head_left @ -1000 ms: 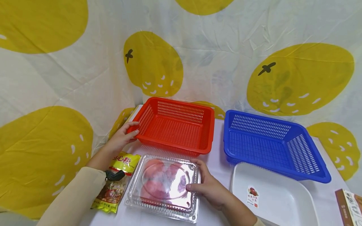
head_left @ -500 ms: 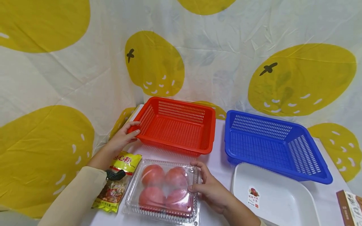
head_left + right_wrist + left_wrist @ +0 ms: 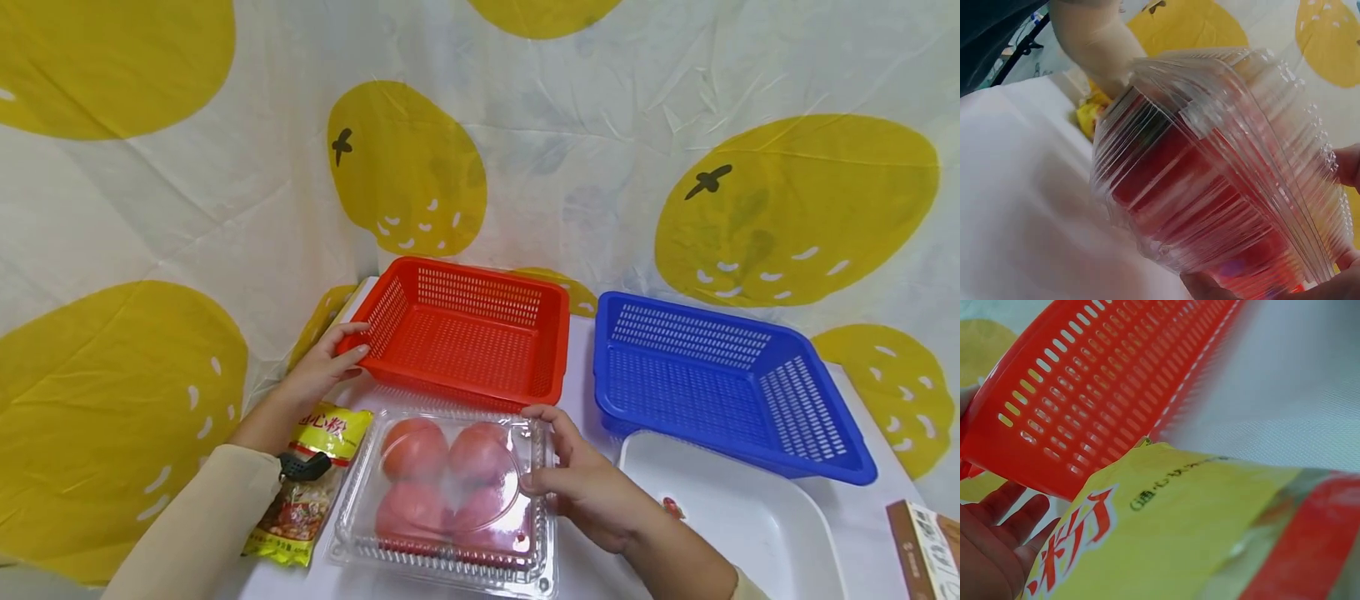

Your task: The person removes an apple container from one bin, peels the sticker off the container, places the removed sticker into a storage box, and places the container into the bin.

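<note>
At the near middle of the head view, my right hand (image 3: 596,492) holds the right side of a clear plastic clamshell box (image 3: 442,567), thumb on the lid and fingers at the edge. Several round red fruits like tomatoes (image 3: 415,450) show through the lid. The right wrist view shows the ribbed side of the box (image 3: 1210,175) at a slant, apparently raised from the table. My left hand (image 3: 322,367) grips the left rim of a red slotted basket (image 3: 465,342), its fingers partly hidden by the rim. Nothing lies in the basket.
Under my left forearm lies a yellow food packet (image 3: 300,500). A blue slotted basket (image 3: 697,383) stands at the right, with a white tray (image 3: 757,517) before it. A brown and white box (image 3: 926,546) sits at the right edge. A lemon-patterned cloth (image 3: 562,183) hangs behind.
My right hand has moved a little to the right with the clamshell box, whose tilt has changed along the way. The hand now covers part of the tray's sticker. My left hand stays put.
</note>
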{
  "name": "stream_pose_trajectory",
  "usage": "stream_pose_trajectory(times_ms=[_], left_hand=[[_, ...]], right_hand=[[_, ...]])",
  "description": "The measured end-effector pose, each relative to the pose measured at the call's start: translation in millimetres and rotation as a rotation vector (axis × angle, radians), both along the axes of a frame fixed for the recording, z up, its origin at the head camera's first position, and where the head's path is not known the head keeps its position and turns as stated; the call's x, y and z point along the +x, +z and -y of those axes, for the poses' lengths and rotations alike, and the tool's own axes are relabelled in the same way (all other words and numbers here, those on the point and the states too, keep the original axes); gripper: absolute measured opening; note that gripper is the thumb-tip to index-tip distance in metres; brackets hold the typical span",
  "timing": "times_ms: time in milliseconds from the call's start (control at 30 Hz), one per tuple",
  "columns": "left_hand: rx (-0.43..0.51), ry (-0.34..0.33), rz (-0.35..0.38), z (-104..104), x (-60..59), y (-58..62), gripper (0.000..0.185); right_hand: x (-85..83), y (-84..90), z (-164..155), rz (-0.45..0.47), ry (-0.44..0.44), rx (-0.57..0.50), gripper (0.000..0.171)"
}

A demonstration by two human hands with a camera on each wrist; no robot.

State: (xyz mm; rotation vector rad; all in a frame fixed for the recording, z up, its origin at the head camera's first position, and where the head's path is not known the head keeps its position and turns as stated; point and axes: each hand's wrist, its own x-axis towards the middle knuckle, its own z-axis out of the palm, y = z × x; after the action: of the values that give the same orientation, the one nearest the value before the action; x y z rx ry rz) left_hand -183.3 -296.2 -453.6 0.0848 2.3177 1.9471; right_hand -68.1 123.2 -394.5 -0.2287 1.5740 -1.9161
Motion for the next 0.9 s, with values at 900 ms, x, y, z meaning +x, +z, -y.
stream_pose_trajectory(times_ms=[900], left_hand=[[-0.033,0.000,0.042,2,-0.5,3.9,0.060]], right_hand=[[-133.9,93.4,-9,-0.032,-0.117,0.057,0.068]])
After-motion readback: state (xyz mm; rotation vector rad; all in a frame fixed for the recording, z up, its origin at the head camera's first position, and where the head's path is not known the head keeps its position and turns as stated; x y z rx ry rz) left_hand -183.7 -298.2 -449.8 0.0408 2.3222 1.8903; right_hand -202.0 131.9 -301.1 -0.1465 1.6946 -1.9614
